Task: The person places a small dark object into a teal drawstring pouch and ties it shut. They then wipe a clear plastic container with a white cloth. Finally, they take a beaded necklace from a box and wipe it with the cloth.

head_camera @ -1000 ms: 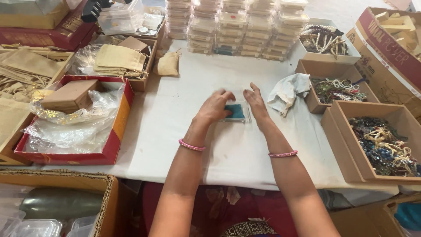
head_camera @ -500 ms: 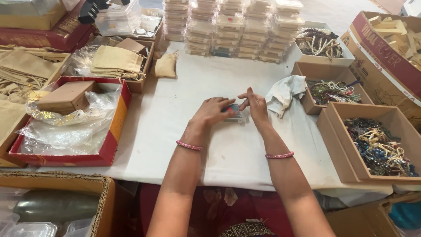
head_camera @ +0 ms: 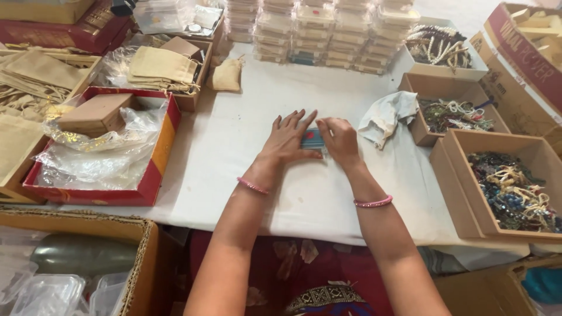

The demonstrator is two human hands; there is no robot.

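Head view. Your left hand [head_camera: 287, 139] lies flat, fingers spread and extended, pressing on the left part of a small clear plastic case with a teal insert [head_camera: 313, 140]; it grips nothing. Your right hand [head_camera: 339, 140] is curled over the case's right edge, fingertips bearing down on it; whether they pinch the lid or only press cannot be told. The case sits on the white tablecloth [head_camera: 246, 134], roughly at the table's centre, between both hands.

Risks, as judged from this position: uneven pressure from the two hands could leave one corner of the lid unseated, or skew the case sideways across the smooth cloth. The contents are hidden beneath your palms, so anything caught at the rim would go unnoticed. The crumpled grey rag [head_camera: 389, 117] lies just right of your right hand, and the open cardboard box of beaded strings [head_camera: 451, 114] beyond it; a slip rightward could drag the rag into that box. The stacks of clear cases [head_camera: 328, 29] stand well apart at the far edge.
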